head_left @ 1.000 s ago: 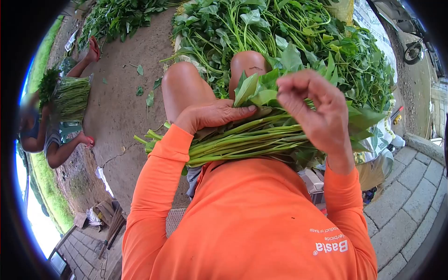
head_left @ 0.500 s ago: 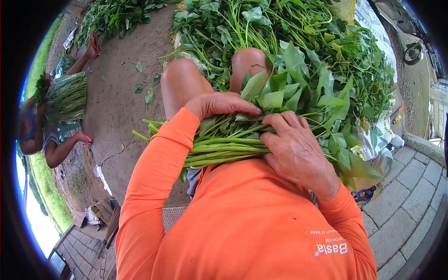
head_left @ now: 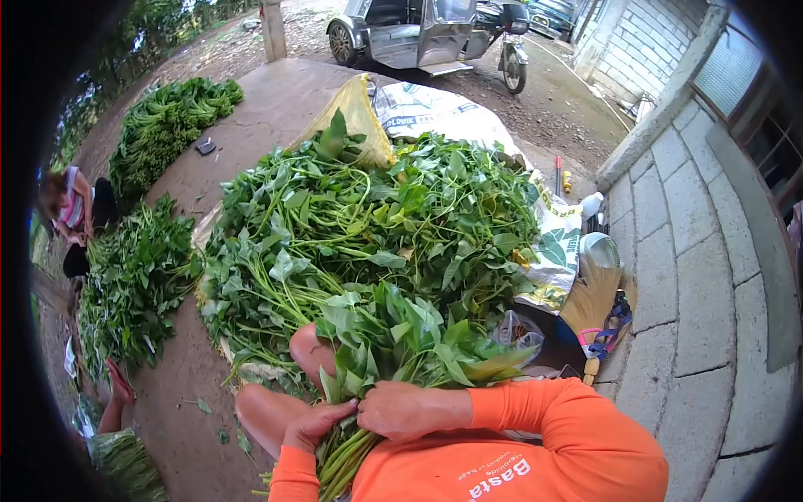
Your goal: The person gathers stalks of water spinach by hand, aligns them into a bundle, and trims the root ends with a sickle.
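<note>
A bundle of long-stemmed leafy greens [head_left: 400,339] lies across my lap, its broad pointed leaves toward the far right and its cut stems [head_left: 345,467] toward me. My left hand [head_left: 318,422] is closed at the bundle's near left side, thumb reaching to the other hand. Wrapped over the middle of the stems is my right hand [head_left: 397,410], its fingers bent and partly hidden. The two hands meet at the fingertips. Just beyond my knees spreads a large heap of the same loose greens [head_left: 360,226].
Other piles of greens [head_left: 138,276] lie on the left, beside a seated person [head_left: 77,201]. A soft broom [head_left: 590,314], a plastic bag [head_left: 519,330] and printed sacks [head_left: 556,243] are at the right, along a block wall [head_left: 694,251]. A motorcycle with sidecar [head_left: 410,38] stands behind.
The view has swung up and to the right, bringing the whole heap and the motorcycle in. My hands have drawn together on the bundle, fingertips now meeting.
</note>
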